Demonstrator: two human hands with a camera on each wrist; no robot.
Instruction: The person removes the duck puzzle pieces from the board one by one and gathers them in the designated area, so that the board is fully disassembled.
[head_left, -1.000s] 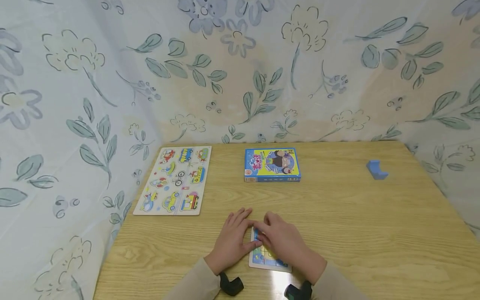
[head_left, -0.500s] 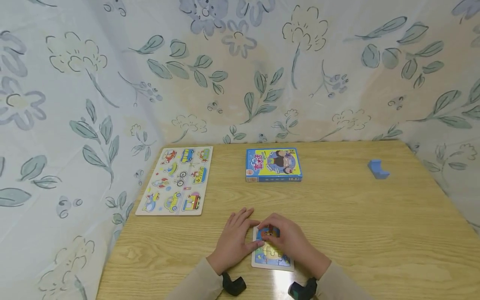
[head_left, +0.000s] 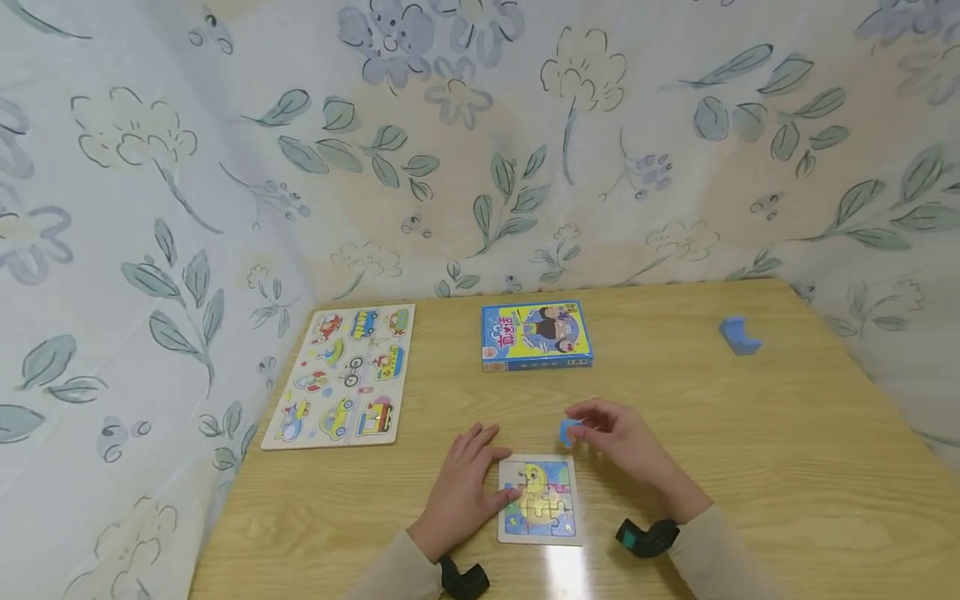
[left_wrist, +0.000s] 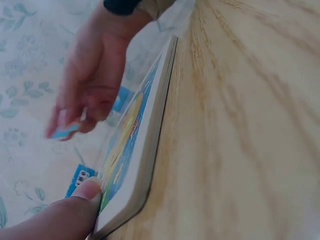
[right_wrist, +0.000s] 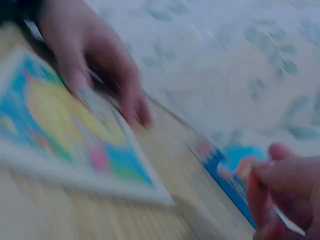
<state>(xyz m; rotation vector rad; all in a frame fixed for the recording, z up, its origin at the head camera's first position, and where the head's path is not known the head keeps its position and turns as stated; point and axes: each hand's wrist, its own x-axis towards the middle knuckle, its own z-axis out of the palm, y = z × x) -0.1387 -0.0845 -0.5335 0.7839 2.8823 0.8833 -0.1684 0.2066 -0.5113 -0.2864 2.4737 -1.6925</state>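
A small square jigsaw puzzle with a yellow duck on blue lies on the table in the head view; a pale bare spot shows at its upper left. My left hand rests along its left side, fingers extended on the table and the thumb on the frame. In the left wrist view that thumb touches the puzzle's edge. Beyond the puzzle's upper right corner, my right hand pinches a light blue puzzle piece between thumb and fingers. The right wrist view is blurred but shows the piece at the fingertips.
A larger vehicle picture board lies at the back left. Behind the hands is a blue and yellow box. Far right on the table sits a blue notched block. Floral cloth hangs behind and at the sides.
My right hand has moved off the puzzle, up and to the right, with a light blue puzzle piece in its fingers, uncovering the duck picture. My left hand stays at the puzzle's left side.
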